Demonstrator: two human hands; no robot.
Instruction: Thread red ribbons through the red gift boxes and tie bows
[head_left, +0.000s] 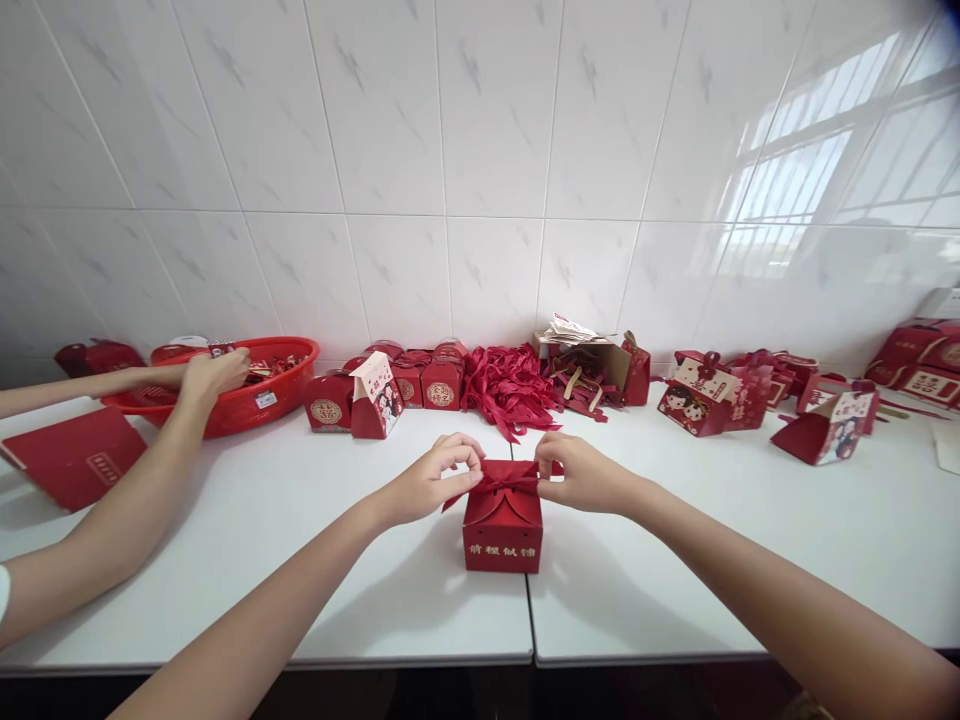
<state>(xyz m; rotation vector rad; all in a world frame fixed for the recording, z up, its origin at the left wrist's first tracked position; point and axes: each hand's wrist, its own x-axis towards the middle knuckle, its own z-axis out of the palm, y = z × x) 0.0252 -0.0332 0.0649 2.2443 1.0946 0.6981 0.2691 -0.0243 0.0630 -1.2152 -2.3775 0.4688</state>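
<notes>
The person's left hand (436,480) and right hand (577,474) are apart, each with fingertips pinched on one side of a red ribbon (504,481). The ribbon runs left to right between them, about equally near both, across the top of an upright red box (502,548). The box stands on the white table (645,590), in front of a ribbon pile (504,385).

The box (502,530) is showing red with pale gold lettering, its ribbon (501,481) showing crimson. The heaped ribbons (510,385) are glowing pinkish crimson, and the basin (232,418) is standing out orange-red with a white label (265,399). The tabletop (637,590) is gleaming white; the tiles (495,130) are bearing grey streaks on white.
</notes>
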